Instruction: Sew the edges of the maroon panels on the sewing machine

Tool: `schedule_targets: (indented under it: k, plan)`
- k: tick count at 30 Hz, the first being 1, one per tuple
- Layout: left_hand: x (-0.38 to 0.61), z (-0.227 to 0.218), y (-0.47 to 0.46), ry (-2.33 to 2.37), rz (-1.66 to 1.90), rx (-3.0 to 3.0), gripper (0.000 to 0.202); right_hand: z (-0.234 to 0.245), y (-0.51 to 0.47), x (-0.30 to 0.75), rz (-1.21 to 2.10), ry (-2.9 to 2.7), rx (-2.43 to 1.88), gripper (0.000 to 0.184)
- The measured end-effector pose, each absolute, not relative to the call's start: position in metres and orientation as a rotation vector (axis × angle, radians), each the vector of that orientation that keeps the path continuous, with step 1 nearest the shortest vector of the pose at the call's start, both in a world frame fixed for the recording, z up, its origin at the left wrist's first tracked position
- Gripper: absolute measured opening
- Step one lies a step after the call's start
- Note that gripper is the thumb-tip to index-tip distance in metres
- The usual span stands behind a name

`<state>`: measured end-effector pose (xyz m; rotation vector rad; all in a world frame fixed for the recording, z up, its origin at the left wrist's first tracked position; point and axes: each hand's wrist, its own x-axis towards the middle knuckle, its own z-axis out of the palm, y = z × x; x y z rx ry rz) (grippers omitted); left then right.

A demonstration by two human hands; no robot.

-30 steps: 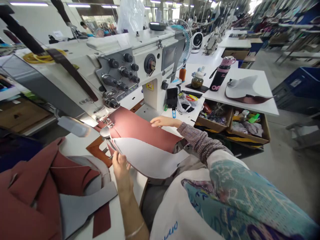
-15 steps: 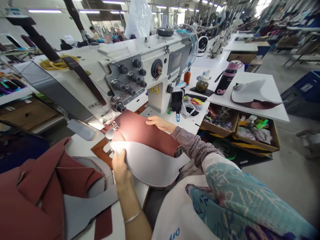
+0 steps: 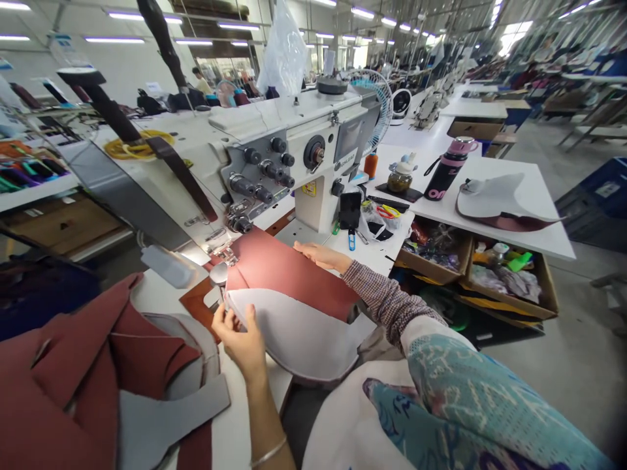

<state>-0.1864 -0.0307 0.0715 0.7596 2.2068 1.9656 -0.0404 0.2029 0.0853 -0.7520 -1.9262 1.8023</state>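
A piece of maroon sheet material (image 3: 294, 274) with a pale grey underside (image 3: 298, 333) folded into view lies under the presser foot (image 3: 228, 256) of a sewing machine (image 3: 274, 130). My right hand (image 3: 323, 256) grips the far edge of the maroon side, its fingers partly hidden. At the near left corner, my left hand (image 3: 242, 339) has its thumb and fingers apart beside the grey edge; the fingers are bent. A round metal disc (image 3: 218, 273) sits just left of the presser foot.
Maroon and grey pieces (image 3: 88, 365) are heaped on the left. Right of the machine lie a phone (image 3: 350, 210), scissors (image 3: 388, 211) and a blue clip-like tool (image 3: 351, 240). A bottle (image 3: 448, 168) and another grey piece (image 3: 504, 199) stand farther right, above open boxes (image 3: 512, 287).
My left hand has loosened from the grey edge, its fingers spreading apart. My right hand stays at the far edge of the material. The whole view has shifted slightly.
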Motion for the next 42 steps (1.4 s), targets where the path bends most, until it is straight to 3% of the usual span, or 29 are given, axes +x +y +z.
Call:
schedule_targets:
  k: [6,9,17,26,30,34,37,42]
  plan:
    - [-0.124,0.084,-0.034,2.681,1.746,1.048,0.109,0.074,0.194,-0.009,1.962,-1.786,-0.902,0.067]
    - [-0.099,0.077,-0.023,2.747,1.522,1.027,0.12,0.073,0.186,0.014,1.981,-1.965,-0.814,0.059]
    - [-0.088,0.042,0.011,2.851,1.182,0.839,0.118,0.083,0.182,0.04,2.448,-1.704,-0.607,0.047]
    - [-0.079,0.041,0.034,2.842,1.166,0.676,0.112,0.061,0.201,0.07,2.307,-2.157,-0.882,0.037]
    - [-0.056,0.049,0.023,2.664,1.273,0.601,0.117,0.042,0.188,0.079,2.671,-1.652,-0.812,0.044]
    - [-0.013,0.065,-0.014,1.943,1.705,0.288,0.094,0.026,0.147,0.075,2.878,-1.341,-0.614,0.056]
    - [0.016,0.073,-0.043,1.237,1.738,-0.105,0.068,0.019,0.113,0.074,2.92,-1.278,-0.55,0.055]
    - [0.022,0.07,-0.082,0.93,1.708,-0.35,0.045,0.039,0.122,0.089,2.707,-1.285,-0.594,0.053]
